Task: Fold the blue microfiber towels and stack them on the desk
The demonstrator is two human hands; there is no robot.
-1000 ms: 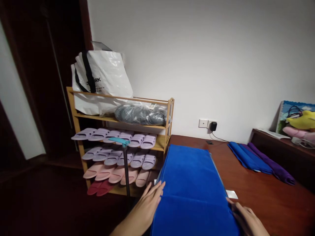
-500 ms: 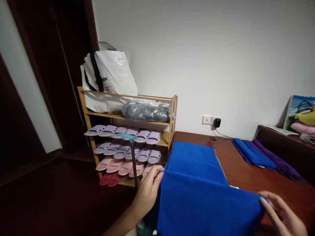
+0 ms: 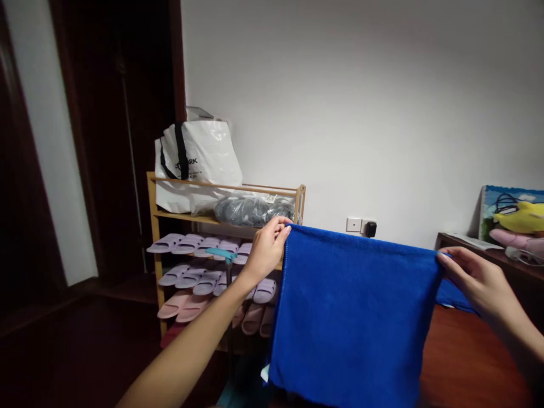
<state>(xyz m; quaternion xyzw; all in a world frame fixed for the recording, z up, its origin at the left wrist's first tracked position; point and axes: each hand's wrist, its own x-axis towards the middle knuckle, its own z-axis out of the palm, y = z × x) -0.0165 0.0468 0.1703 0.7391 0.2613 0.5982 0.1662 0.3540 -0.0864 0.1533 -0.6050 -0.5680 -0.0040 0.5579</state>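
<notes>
A blue cloth (image 3: 357, 317), like a towel, hangs stretched between my two hands in the head view. My left hand (image 3: 270, 249) is closed, pinching its upper left corner. At the upper right corner, my right hand (image 3: 476, 277) pinches the edge between thumb and fingers. The top edge slopes slightly down to the right. A small white tag (image 3: 265, 373) shows at the lower left edge. Behind the hanging cloth, most of the brown tabletop (image 3: 471, 351) is hidden. Part of another blue cloth (image 3: 454, 296) shows below my right hand.
To the left stands a wooden shoe rack (image 3: 153, 238) with several slippers (image 3: 204, 246), a white bag (image 3: 208, 156) and a plastic-wrapped grey bundle (image 3: 246, 211). A blue-topped pole (image 3: 223, 254) stands before it. A plug (image 3: 371, 229) sits in the wall; yellow and pink items (image 3: 521, 218) are at right.
Both hands have lifted the blue cloth higher, so it now hangs down in front of the table. The view has tilted up slightly.
</notes>
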